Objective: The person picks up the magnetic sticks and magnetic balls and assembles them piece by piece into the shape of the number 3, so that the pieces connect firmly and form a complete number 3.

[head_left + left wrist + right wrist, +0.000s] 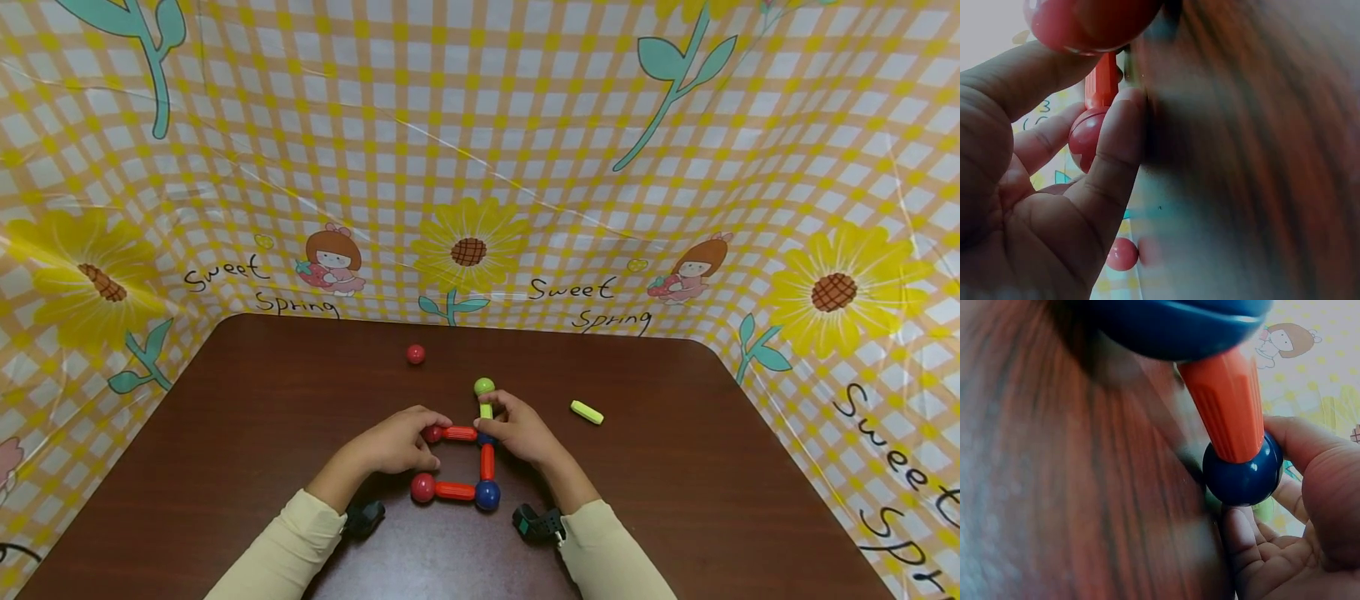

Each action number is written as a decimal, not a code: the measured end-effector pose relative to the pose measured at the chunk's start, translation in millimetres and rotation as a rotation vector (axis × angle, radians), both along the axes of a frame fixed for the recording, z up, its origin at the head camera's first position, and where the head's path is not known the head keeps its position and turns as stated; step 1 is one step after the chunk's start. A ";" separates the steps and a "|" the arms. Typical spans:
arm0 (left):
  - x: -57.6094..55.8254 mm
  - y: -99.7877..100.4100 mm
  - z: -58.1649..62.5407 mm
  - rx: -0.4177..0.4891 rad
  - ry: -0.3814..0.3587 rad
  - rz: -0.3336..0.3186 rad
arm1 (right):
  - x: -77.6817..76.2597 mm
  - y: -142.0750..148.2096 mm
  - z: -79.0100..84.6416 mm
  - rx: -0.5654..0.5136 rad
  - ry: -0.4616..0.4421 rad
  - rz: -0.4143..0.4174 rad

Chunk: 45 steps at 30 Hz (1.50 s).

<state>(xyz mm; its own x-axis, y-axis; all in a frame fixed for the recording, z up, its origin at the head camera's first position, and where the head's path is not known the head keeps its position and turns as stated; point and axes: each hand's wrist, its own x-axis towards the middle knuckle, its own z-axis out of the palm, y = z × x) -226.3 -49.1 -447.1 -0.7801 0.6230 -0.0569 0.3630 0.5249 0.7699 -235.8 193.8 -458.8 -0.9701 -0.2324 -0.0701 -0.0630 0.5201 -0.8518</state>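
A three-sided frame of red rods lies on the table. Its near side joins a red ball (423,487) to a blue ball (487,495) by a red rod (455,492). My left hand (396,442) holds the far red ball (1085,139) between thumb and fingers. At the far right corner, my right hand (525,429) grips the other blue ball (1241,475), which its thumb and fingers partly hide in the head view. Beyond that corner, a yellow-green rod (486,412) reaches a green ball (484,387) beside the right fingers.
One loose red ball (416,354) lies farther back on the dark wooden table (262,400). To the right of my right hand is a loose yellow rod (587,412). A checked, flower-printed cloth (465,125) surrounds the table's back and sides.
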 end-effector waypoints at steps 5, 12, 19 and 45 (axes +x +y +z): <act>0.7 -0.3 1.8 0.001 -0.005 -0.007 | 0.0 0.0 0.5 -0.010 -0.008 -0.016; 0.5 -0.8 0.8 -0.024 0.024 -0.017 | -2.0 0.1 -1.5 0.000 -0.003 -0.007; -0.7 -0.8 -0.3 -0.029 0.062 -0.032 | -2.9 -0.5 -1.6 0.018 0.007 -0.011; -6.3 -8.6 -5.1 0.002 0.054 0.076 | -4.8 94.0 25.5 0.228 0.217 -0.155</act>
<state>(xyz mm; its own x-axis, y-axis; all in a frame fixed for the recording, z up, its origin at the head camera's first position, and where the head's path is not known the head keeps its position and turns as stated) -232.6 -57.7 -452.2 -0.8268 0.5623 -0.0124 0.3634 0.5509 0.7513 -240.6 287.8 -433.3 -0.9906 -0.0836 0.1084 -0.1354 0.7133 -0.6877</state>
